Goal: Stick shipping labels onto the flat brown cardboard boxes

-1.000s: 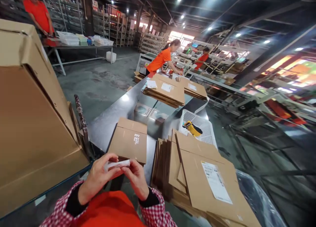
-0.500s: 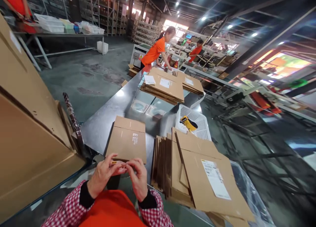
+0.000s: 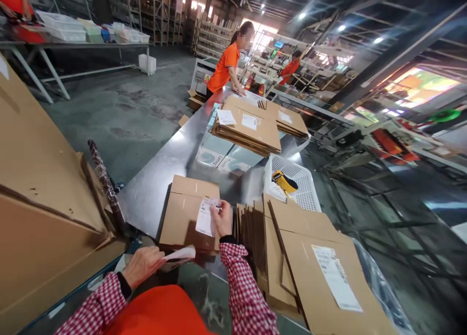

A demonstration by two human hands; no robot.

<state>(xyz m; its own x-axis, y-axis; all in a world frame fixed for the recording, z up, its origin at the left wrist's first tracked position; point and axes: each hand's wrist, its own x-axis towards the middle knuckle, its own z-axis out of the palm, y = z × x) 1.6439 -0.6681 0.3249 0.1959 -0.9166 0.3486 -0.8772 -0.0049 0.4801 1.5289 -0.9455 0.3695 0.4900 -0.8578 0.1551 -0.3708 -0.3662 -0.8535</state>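
- Here, the shipping label (image 3: 205, 223) lies on the cardboard box (image 3: 174, 219), long side pointing away, just left of the nearer right hand (image 3: 222, 219).
- Its fingers bend; can't tell if they grip.
- The left hand (image 3: 145, 265) pinches white paper (image 3: 183, 253).

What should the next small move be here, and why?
Probably smooth the label down with the right hand: it lies over the carton with those fingertips at its edge, while the left hand holds a separate white slip.
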